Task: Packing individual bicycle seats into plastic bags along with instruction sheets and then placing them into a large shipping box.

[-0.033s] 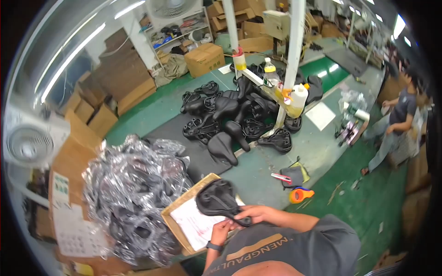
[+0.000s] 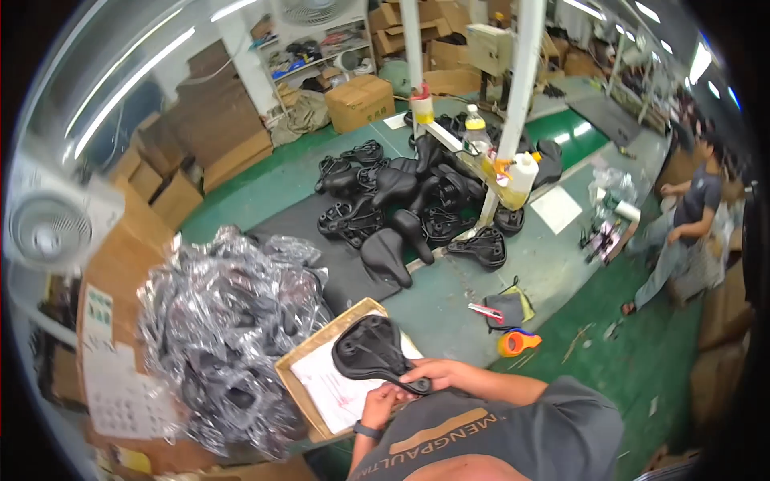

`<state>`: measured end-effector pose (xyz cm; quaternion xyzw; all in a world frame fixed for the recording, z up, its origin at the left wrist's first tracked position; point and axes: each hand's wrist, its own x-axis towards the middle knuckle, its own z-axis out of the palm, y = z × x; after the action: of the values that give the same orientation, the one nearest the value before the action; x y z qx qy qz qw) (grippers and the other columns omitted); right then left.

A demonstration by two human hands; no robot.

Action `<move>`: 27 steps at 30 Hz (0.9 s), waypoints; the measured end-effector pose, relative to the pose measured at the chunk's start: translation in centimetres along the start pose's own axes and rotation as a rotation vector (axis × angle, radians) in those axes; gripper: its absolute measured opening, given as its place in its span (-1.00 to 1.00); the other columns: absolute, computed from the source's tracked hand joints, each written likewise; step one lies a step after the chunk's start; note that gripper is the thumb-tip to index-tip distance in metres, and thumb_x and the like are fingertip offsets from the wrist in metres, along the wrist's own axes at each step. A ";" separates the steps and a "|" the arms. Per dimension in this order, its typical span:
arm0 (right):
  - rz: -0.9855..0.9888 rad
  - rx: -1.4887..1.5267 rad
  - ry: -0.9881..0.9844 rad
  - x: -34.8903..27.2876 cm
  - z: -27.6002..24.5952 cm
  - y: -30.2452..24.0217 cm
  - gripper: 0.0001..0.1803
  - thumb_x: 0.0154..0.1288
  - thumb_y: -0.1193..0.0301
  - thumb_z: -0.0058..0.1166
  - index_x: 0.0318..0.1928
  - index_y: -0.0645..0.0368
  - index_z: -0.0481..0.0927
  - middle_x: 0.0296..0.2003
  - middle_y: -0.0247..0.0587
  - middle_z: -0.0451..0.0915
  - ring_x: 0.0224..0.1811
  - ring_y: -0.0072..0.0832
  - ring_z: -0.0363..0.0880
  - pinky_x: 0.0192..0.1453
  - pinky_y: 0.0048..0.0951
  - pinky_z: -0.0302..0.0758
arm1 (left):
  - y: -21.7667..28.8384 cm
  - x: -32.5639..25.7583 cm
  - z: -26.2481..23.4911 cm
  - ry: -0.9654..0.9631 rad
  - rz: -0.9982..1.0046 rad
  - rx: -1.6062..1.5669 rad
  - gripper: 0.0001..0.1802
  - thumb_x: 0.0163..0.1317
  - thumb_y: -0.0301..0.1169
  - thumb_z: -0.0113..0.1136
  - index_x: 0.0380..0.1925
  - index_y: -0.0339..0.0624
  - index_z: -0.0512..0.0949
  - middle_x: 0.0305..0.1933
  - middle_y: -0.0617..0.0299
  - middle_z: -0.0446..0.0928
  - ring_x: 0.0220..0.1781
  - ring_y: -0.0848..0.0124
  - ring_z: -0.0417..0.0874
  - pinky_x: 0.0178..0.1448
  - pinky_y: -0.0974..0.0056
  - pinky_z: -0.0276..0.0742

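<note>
A black bicycle saddle (image 2: 367,349) is held over an open cardboard box, its ribbed underside turned up and its narrow nose toward me. My right hand (image 2: 431,373) grips the nose from the right, fingers over its edge. My left hand (image 2: 380,401), with a dark band at the wrist, is closed at the near left side of the nose; its fingertips are partly hidden. Beneath the saddle, the shallow cardboard box (image 2: 298,396) holds white printed sheets (image 2: 327,383) and small plastic bags.
Plastic-wrapped saddles (image 2: 233,345) are heaped on the left. Several bare black saddles (image 2: 393,188) lie farther across the green table (image 2: 449,309). A red-and-white cutter (image 2: 486,313), a pouch (image 2: 510,303) and an orange tape dispenser (image 2: 518,343) lie right. White posts (image 2: 521,80) rise beyond; a person (image 2: 695,210) stands far right.
The view has shifted slightly, so the saddle, box and hands sit a little farther left in the picture. Both hands keep the same hold on the saddle.
</note>
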<state>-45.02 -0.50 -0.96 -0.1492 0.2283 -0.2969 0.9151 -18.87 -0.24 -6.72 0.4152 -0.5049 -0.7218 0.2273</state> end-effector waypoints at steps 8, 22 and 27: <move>-0.061 -0.057 0.155 3.6 8.2 3.7 -0.55 0.42 0.36 0.34 0.20 0.30 0.52 -0.16 0.00 0.69 -0.17 -0.25 0.69 -0.06 -0.25 0.67 | 5.4 -17.6 -9.8 0.607 0.430 -1.579 -0.85 0.57 -0.41 0.10 -0.08 -0.19 0.63 -0.17 0.22 0.69 -0.09 0.36 0.72 0.11 0.19 0.72; 0.070 -1.043 0.359 20.3 14.0 9.9 -0.03 0.17 0.61 0.43 0.57 0.18 0.25 0.16 -0.19 0.62 0.06 -0.25 0.69 0.18 -0.22 0.64 | 9.7 -26.4 -10.9 0.418 0.931 0.012 -0.82 0.42 -0.43 0.32 -0.34 -0.33 0.70 -0.41 0.20 0.62 -0.36 0.42 0.62 -0.21 0.17 0.50; -0.031 -0.785 0.424 24.5 22.0 11.6 -0.21 0.32 0.54 0.38 0.50 0.27 0.31 0.17 -0.13 0.62 0.15 -0.30 0.66 0.21 -0.23 0.64 | 6.1 -27.5 -14.4 0.886 0.554 -0.351 -0.27 0.26 -0.37 0.51 0.39 -0.31 0.43 0.17 0.04 0.60 0.24 0.34 0.60 0.32 0.22 0.54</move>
<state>-10.71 -3.42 4.98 -0.4248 0.5038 -0.2255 0.7175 7.73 10.18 6.95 0.4868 -0.3234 -0.4647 0.6652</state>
